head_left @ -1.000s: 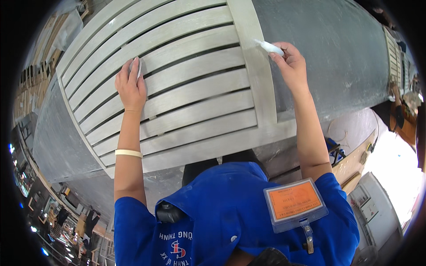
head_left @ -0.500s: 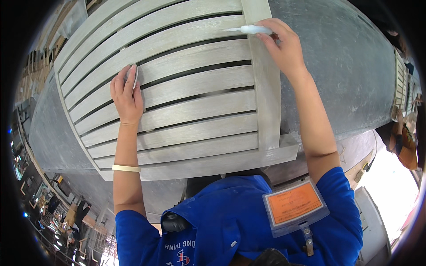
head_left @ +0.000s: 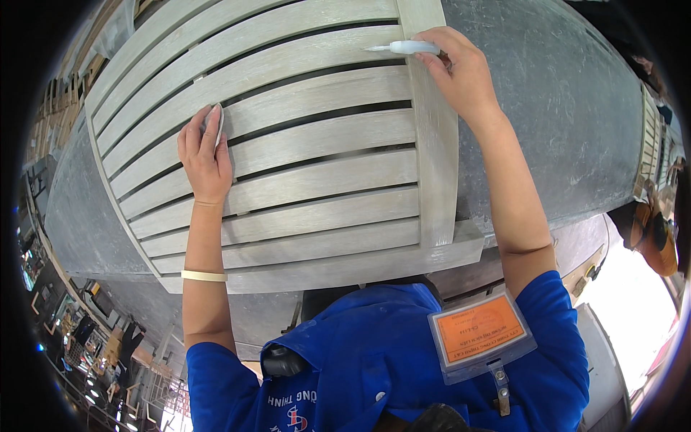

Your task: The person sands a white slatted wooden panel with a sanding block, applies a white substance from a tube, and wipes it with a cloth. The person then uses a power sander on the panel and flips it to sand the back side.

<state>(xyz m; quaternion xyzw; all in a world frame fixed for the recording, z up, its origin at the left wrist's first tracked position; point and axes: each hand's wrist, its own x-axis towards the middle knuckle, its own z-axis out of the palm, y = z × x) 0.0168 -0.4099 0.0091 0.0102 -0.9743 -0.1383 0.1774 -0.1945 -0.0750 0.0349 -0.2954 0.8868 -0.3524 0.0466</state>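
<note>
A slatted wooden panel (head_left: 331,163) with a pale grey finish lies flat before me, dark gaps between its slats. My right hand (head_left: 464,78) pinches a small white squeeze bottle (head_left: 414,47) at the panel's right rail. The thin nozzle points left, over the end of an upper slat; whether it touches the wood I cannot tell. My left hand (head_left: 206,162) rests on the slats left of the middle, fingers closed around a thin pale pad (head_left: 220,124). Most of that pad is hidden under the fingers, so its kind is unclear.
Under the panel is a grey worktable (head_left: 536,122), extending right and left of it. Wooden pieces (head_left: 57,119) are stacked beyond the far left. Another slatted panel (head_left: 650,137) and a person's shoe (head_left: 658,241) appear at the right edge.
Very little differs. The panel's right part has shifted slightly to the right in view. Both hands keep their holds in nearly the same places.
</note>
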